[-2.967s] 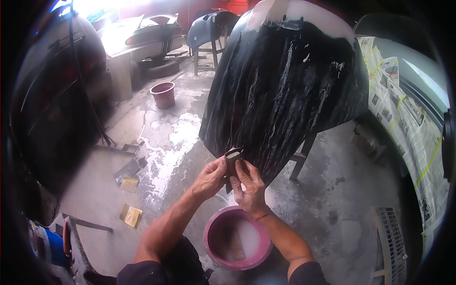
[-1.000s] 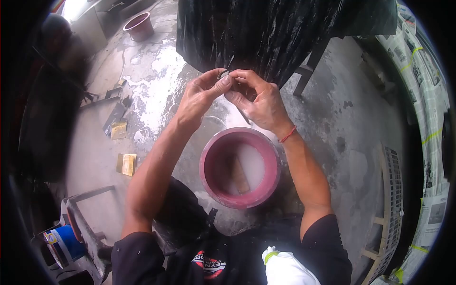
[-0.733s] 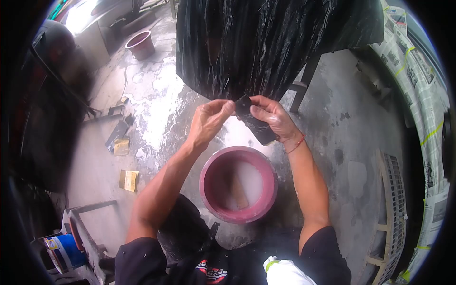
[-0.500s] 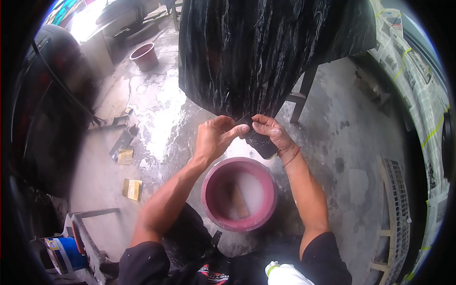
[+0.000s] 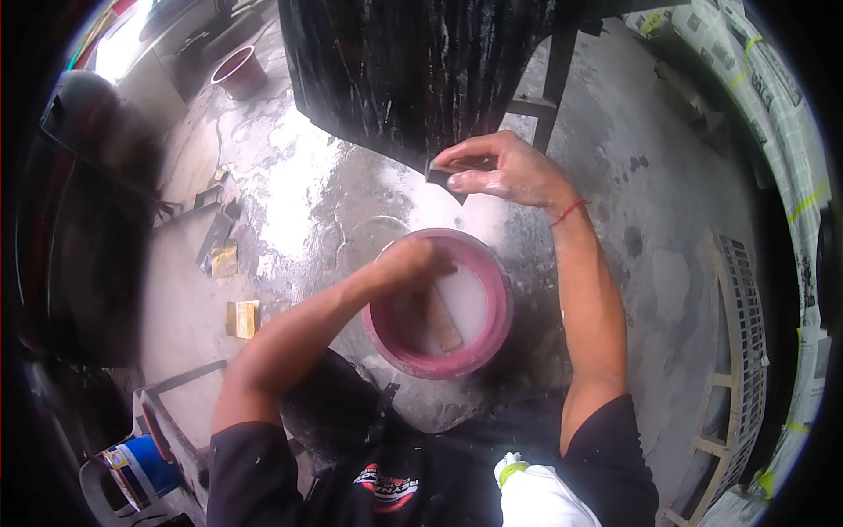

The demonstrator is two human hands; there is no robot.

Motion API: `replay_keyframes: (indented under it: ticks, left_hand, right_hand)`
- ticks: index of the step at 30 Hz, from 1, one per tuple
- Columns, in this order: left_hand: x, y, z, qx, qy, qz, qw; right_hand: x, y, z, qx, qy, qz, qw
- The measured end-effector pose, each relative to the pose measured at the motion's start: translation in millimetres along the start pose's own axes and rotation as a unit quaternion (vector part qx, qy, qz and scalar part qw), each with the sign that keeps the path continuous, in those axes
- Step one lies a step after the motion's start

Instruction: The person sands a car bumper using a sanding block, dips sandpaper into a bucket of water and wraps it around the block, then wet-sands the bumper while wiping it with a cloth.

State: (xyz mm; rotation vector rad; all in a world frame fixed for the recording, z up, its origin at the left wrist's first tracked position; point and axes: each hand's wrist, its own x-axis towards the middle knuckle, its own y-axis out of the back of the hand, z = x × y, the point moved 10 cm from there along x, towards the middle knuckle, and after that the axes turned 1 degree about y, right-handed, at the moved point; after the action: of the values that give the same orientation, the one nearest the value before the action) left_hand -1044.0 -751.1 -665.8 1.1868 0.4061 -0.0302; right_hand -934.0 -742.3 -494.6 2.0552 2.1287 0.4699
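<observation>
My left hand (image 5: pixel 411 263) is over the left rim of a pink basin (image 5: pixel 496 329), its fingers blurred and pointing down inside. Whitish water (image 5: pixel 465 303) fills the basin's bottom, and a flat brown strip (image 5: pixel 442 321) slants through it. My right hand (image 5: pixel 509 171) pinches a small dark piece of sandpaper (image 5: pixel 442 176) between thumb and fingers. That hand is at the lower tip of a large black panel (image 5: pixel 386 79), which is wet and streaked with white. Whether the sandpaper touches the panel I cannot tell.
A dark stand (image 5: pixel 546 101) is under the panel. Another pink tub (image 5: pixel 240 75) is at the back left. Yellowish paper pieces (image 5: pixel 242 320) lie on the wet floor. A pale grille (image 5: pixel 733 342) and newspaper-covered parts (image 5: pixel 790 158) line the right; a blue-and-white can (image 5: pixel 140 470) is lower left.
My hands, together at the panel's tip before, are now apart. The left hand let go of the dark piece and went down to the basin; the right keeps it. The camera view has shifted.
</observation>
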Motion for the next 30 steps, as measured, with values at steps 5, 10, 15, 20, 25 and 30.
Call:
replay_keyframes:
  ticks: [5,10,15,20,25,30]
  left_hand:
    - [-16,-184,-9,0.233,0.013,-0.426,0.874]
    - [39,-304,-99,0.006,0.083,0.048,0.995]
    - [2,-233,11,0.187,-0.042,-0.278,0.941]
    - [-18,-263,40,0.077,-0.146,-0.105,0.981]
    - [8,-279,25,0.098,-0.14,-0.143,0.975]
    - [10,-260,39,0.269,-0.222,-0.001,0.937]
  right_hand:
    - [5,-59,35,-0.211,-0.061,-0.116,0.969]
    - [-12,-121,116,-0.319,-0.113,-0.132,0.932]
    - [-35,-164,161,-0.382,-0.079,-0.066,0.919]
    - [-44,-189,191,-0.35,-0.104,-0.065,0.929]
    - [-60,-170,266,-0.362,-0.206,-0.061,0.907]
    - [-55,-205,317,-0.411,-0.22,-0.099,0.879]
